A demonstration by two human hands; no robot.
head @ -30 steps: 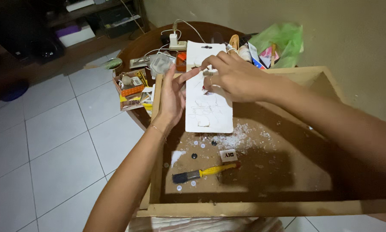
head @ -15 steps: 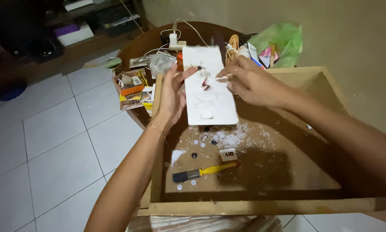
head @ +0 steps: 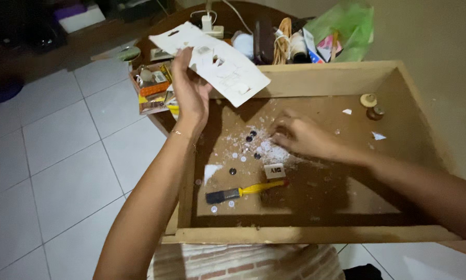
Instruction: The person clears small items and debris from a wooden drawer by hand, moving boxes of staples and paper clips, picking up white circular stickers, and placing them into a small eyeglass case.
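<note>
Your left hand (head: 190,93) pinches a flat white card (head: 209,61) with small punched-out holes, fingers closed on its near edge, and holds it tilted above the far left corner of the shallow wooden tray (head: 316,236). Your right hand (head: 300,136) rests palm down on the tray's brown fibrous floor, fingers loosely curled over a scatter of white crumbs and small round discs (head: 261,150); you cannot tell whether it grips one. Nearer lies a yellow-handled brush (head: 243,192) with dark bristles.
</note>
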